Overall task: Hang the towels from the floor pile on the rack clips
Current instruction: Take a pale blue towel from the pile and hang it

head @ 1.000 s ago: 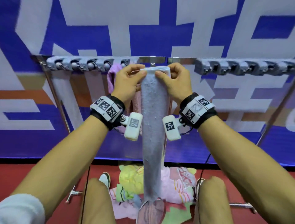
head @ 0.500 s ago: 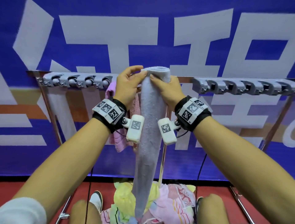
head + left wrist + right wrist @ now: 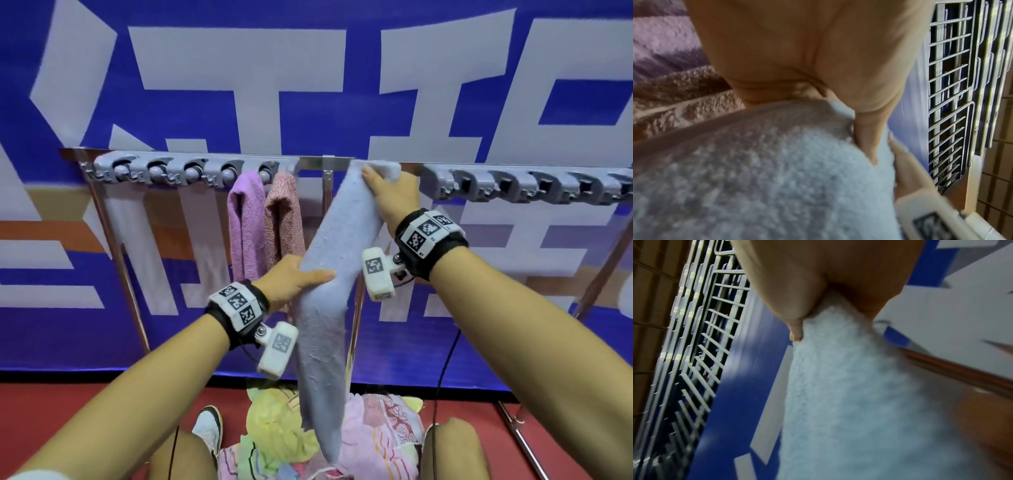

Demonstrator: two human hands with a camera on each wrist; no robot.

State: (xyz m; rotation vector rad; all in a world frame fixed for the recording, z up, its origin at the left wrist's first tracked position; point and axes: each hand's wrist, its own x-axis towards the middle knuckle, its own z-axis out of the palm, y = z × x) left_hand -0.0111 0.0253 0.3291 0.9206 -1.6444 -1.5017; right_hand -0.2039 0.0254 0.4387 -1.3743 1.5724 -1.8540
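Head view: right hand [image 3: 394, 193] pinches the pale blue towel [image 3: 329, 274] at the rack rail [image 3: 342, 161], left hand [image 3: 291, 282] grips it midway, two towels hung, floor pile [image 3: 376, 435] remaining; wrist views: both hands clasp terry.

fluffy terry towel [image 3: 329, 274], shiny metal rack [image 3: 329, 161]

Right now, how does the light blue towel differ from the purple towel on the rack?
The light blue towel is held by both hands, right hand at its top, left hand lower down; the purple towel hangs from a rack clip, untouched. The blue one slants and reaches lower; the purple one hangs straight. Both are bunched narrow.
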